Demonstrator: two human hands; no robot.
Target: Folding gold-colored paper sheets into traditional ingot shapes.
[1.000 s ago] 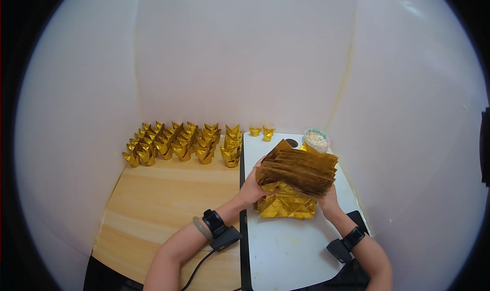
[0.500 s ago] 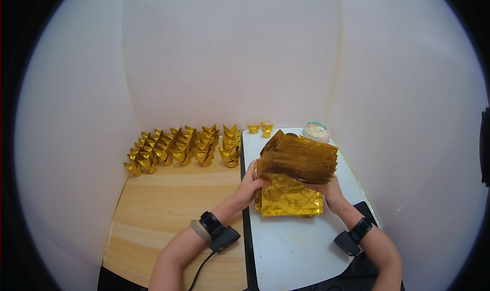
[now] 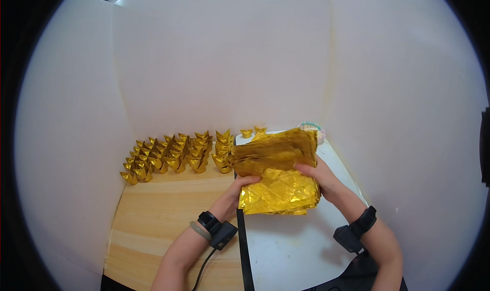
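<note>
While both hands (image 3: 242, 186) (image 3: 322, 176) grip gold sheets (image 3: 278, 193), round container (image 3: 320, 133) behind, contents unclear

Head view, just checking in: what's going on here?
The person's left hand and right hand grip a thick stack of shiny gold sheets from either side, over a white board. On the wooden surface to the left stand rows of folded gold pieces; two similar pieces sit beyond the stack.

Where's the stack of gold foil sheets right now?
In the head view, just right of centre, the stack is held between the left hand and right hand, over the white board.
</note>
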